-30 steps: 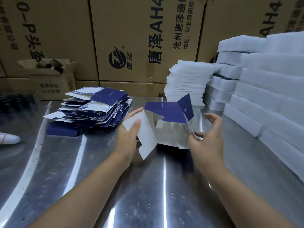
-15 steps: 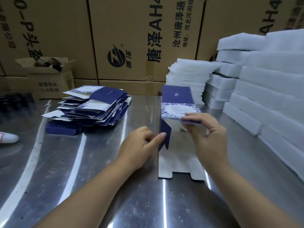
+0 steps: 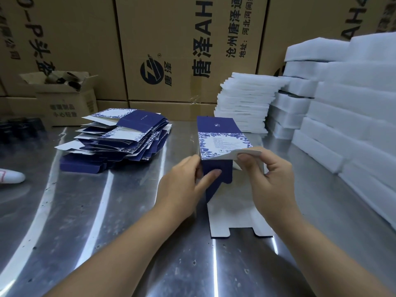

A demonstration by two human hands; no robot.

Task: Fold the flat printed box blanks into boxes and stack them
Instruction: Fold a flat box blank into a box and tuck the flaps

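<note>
A navy and white printed box blank (image 3: 220, 138), opened into a tube, lies on the steel table (image 3: 107, 243) between my hands. My left hand (image 3: 188, 185) grips its left near corner, thumb pressed on a navy end flap. My right hand (image 3: 270, 174) pinches a white side flap at the near right corner. A long white flap of the same box lies flat on the table toward me. A messy pile of flat blanks (image 3: 120, 136) sits at the left, beyond my left hand.
Stacks of white foam sheets (image 3: 244, 101) and thicker foam blocks (image 3: 353, 108) fill the right side. Big brown cartons (image 3: 171, 50) wall the back. A small open carton (image 3: 64, 97) stands at back left. A white object (image 3: 10, 176) lies at the left edge.
The blank went from a loose open sheet to a squared tube lying on the table. My left thumb now presses the navy end flap and my right fingers have lifted the white side flap.
</note>
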